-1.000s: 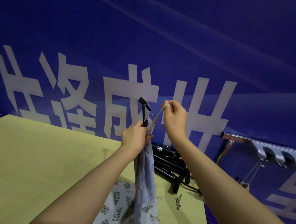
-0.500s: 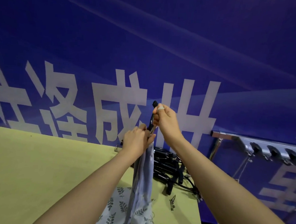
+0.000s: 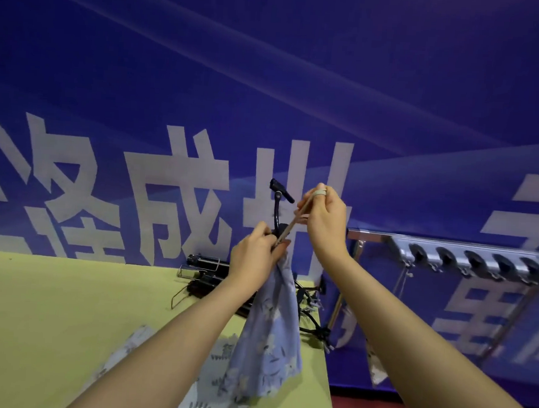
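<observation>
Yellow-green table (image 3: pixel 50 316) is my reference. The blue floral garment (image 3: pixel 269 339) hangs above the table's right end, hem low over a leaf-print cloth (image 3: pixel 205 398) at the table's near edge; can't tell if they touch. A pile of black hangers (image 3: pixel 207 279) sits at the table's far right corner, right behind the garment. The black hanger (image 3: pixel 275 210) I'm loading is upright above that corner, hook up.

My left hand (image 3: pixel 253 259) is clenched round the hanger's neck and the bunched garment top together. My right hand (image 3: pixel 325 220), higher over the table's right end, has the beige strap (image 3: pixel 287 228) looped over a finger and gripped, pulled taut down to the left hand.

Risks, my read:
- The strap is thin and under tension. If the loop slides off my finger it springs back and misses the hanger.
- My left hand holds two things in one grip. If I ease it to seat the strap, the garment can drop onto the table.
- The hem hangs near the pile and could snag a wire hook there.
</observation>
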Demonstrator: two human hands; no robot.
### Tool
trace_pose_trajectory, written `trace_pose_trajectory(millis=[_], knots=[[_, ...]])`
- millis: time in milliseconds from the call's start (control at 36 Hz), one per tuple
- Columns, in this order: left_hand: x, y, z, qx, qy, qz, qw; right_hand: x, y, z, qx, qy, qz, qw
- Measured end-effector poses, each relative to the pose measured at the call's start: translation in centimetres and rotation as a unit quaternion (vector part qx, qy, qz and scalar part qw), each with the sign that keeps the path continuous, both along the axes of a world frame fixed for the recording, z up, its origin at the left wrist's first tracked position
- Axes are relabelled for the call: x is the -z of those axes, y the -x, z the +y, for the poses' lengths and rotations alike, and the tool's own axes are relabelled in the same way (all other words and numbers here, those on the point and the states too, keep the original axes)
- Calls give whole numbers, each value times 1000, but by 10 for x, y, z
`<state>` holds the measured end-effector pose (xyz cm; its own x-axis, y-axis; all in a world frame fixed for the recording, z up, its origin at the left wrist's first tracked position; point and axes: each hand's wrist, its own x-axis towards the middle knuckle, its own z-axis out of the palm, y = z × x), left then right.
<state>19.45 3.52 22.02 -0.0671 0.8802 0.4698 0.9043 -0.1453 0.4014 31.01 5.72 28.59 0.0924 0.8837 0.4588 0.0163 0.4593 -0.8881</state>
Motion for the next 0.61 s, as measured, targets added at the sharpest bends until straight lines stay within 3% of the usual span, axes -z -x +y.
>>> trace_pose_trajectory(millis=[139,500,611], knots=[[3,-43,4,41,4,-36,999,4,-41,3,40,49,7,998],[9,-116,34,145,31,-94,984,14,-125,9,60,52,-12,997],[17,-135,43,174,47,-128,975,16,-141,17,93,50,-62,992]])
